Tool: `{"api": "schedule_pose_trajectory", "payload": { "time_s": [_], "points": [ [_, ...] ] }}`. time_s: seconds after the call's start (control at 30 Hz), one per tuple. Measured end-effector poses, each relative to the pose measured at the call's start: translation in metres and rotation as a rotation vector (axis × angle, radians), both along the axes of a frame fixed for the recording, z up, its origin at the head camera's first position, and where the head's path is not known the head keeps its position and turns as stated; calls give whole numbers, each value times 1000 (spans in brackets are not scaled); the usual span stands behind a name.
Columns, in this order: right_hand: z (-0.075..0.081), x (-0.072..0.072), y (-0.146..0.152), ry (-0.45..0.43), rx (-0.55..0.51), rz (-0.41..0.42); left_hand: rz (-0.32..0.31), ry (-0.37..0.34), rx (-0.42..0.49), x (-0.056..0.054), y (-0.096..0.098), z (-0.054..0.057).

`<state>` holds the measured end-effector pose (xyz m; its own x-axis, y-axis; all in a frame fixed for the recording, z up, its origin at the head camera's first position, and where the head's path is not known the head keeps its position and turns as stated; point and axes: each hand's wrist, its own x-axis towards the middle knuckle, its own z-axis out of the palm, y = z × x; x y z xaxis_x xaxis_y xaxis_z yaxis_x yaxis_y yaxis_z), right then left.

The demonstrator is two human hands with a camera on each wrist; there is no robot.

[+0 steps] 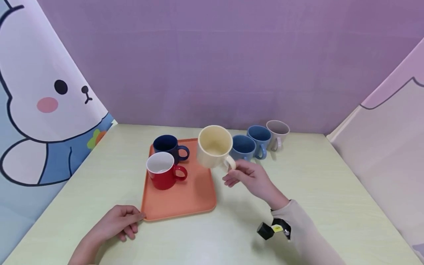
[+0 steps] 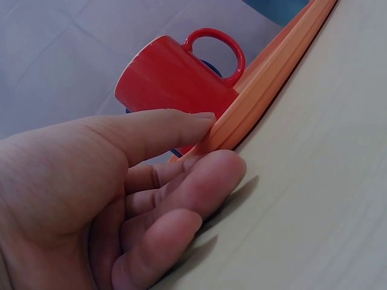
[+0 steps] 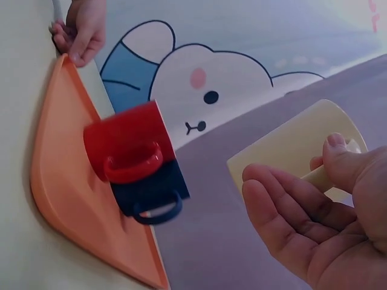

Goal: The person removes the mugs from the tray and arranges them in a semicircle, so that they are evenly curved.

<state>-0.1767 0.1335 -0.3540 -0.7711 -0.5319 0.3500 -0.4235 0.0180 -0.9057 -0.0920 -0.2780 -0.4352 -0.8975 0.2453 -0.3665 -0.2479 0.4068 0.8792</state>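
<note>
My right hand [image 1: 250,180] pinches the handle of a cream mug [image 1: 208,156], which hangs in the air above the right edge of an orange tray [image 1: 179,208]. In the right wrist view the thumb presses on that handle. My left hand [image 1: 120,221] pinches the tray's near left corner; the left wrist view shows the thumb [image 2: 175,130] against the rim. On the tray's left side stand a red mug [image 1: 162,178] with a white inside and, behind it, a navy mug [image 1: 169,145]. Both have their handles toward the right.
Beyond the tray's right side, two blue mugs [image 1: 243,145] and a pale grey mug [image 1: 279,132] stand in a slanting row on the light table [image 1: 298,176]. One blue mug is partly hidden by the cream mug. A purple backdrop [image 1: 232,66] rises behind the table.
</note>
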Motion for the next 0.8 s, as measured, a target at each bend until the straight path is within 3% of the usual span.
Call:
{"api": "schedule_pose_trajectory", "payload": {
  "time_s": [0.3,0.8],
  "points": [
    [2,-9,34,122,-27,-111,0,-1,-17,0,0,1],
    [5,-15,78,105,-92,-331,11,1,-28,0,1,1]
  ]
}}
